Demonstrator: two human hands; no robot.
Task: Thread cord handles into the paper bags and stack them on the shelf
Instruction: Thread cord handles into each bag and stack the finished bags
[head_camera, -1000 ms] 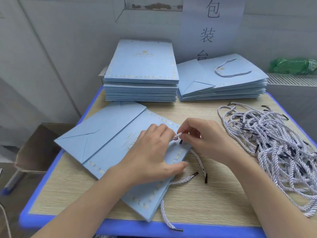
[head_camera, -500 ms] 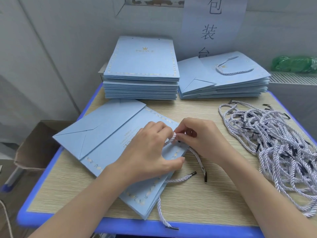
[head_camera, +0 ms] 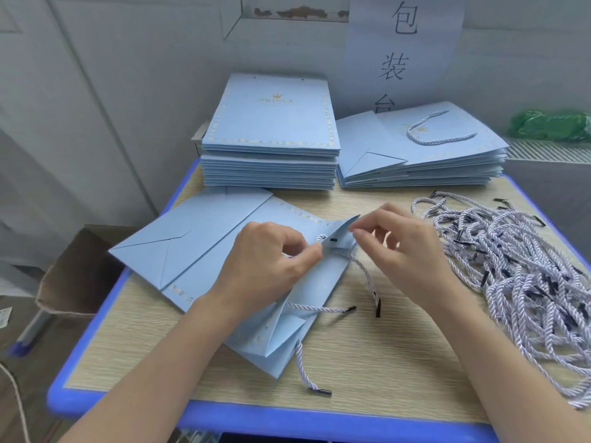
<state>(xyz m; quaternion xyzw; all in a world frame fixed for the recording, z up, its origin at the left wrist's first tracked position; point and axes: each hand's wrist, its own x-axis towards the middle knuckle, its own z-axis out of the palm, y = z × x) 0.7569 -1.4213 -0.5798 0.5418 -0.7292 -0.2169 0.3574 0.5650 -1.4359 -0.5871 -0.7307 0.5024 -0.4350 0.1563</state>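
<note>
Left hand (head_camera: pixel 265 266) pinches the lifted top edge of the flat blue paper bag (head_camera: pixel 204 247), thumb & forefinger curled at the spot where a cord handle (head_camera: pixel 364 273) goes thru the hole. Right hand (head_camera: pixel 406 251) hovers just beside that raised corner, fingers loosely curled, gripping nothing I can make out.

Bench (head_camera: pixel 367 356), wood-grain top w/ blue rim, carries everything. At the back left, a tall stack of flat bags (head_camera: pixel 271 148), no handles showing. Beside it on the right, a 2nd stack (head_camera: pixel 425 155), top bag w/ a cord loop lying on it. Right side of the bench: a big tangle of loose cords (head_camera: pixel 511 266), black tips, near the right wrist.

The bag being worked lies front-centre, partly under the left forearm. Another cord (head_camera: pixel 305 369) hangs out of its near edge. Cardboard box (head_camera: pixel 76 276) on the floor, left of the bench.
</note>
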